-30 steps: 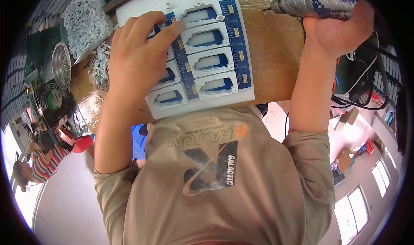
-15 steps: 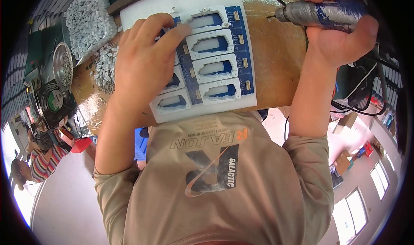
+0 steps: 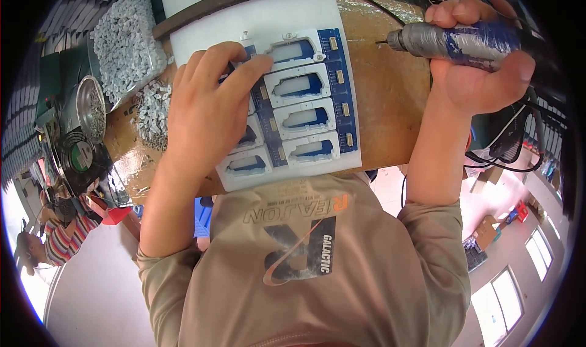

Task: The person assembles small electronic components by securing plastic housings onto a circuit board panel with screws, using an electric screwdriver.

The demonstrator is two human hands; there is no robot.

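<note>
My left hand [image 3: 210, 105] lies over the left part of a blue circuit board [image 3: 348, 118] fitted with white plastic frames [image 3: 303, 115] in two columns. Its thumb and index finger are apart, the thumb by the left edge of the top right frame; the other fingertips are hidden. Small screws show on that frame's corners. My right hand [image 3: 467, 84] is wrapped round a silver-and-blue electric screwdriver [image 3: 458, 43], held to the right of the board. The bit points left, apart from the board.
A white foam sheet [image 3: 210, 26] lies under the board, on a brown workbench [image 3: 390, 109]. To the left are a bag of small white plastic parts [image 3: 125, 41], a loose pile of them [image 3: 152, 105], a metal bowl of screws [image 3: 93, 109] and a black fan [image 3: 74, 154]. Another person [image 3: 64, 240] sits far left.
Bench, board and both hands sit slightly lower in the picture, as the view has shifted. My left hand stays over the board and my right hand keeps the screwdriver beside it.
</note>
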